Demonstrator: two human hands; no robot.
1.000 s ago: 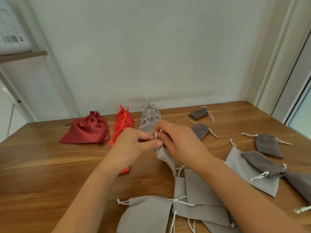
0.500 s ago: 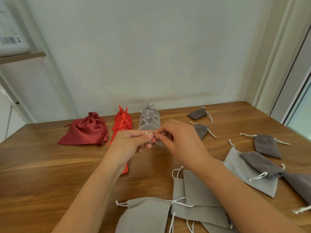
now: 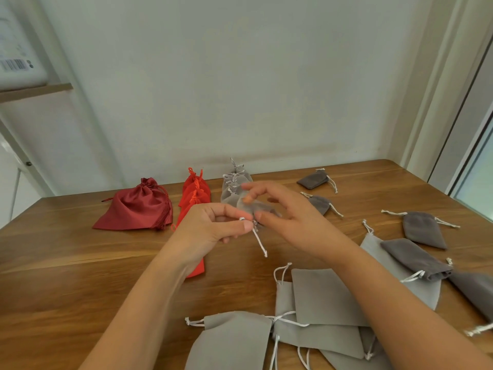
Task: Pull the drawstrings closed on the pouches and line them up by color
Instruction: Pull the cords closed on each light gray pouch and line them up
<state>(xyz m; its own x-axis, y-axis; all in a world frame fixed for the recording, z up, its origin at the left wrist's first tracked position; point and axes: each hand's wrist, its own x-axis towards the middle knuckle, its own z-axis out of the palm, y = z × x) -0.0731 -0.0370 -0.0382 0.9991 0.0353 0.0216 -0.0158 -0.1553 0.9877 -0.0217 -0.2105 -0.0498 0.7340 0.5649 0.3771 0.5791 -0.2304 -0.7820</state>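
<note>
Lone pouch (image 3: 136,206) lies left of two pouch rows (image 3: 196,188), loose pouches (image 3: 424,228) to their right

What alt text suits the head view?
The left hand pinches a white drawstring on a blurred grey pouch above a wooden table, right hand spread beside it. Closed red pouches and grey pouches line up behind; loose grey pouches lie nearer.

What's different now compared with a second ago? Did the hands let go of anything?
The right hand let go of the drawstring and its fingers spread open. The left hand still pinches it, its free end now hanging down. The light grey pouch, which dangled below the hands, has come up behind the right hand, blurred. The orange-red row, the grey row and the loose pouches stayed put.
</note>
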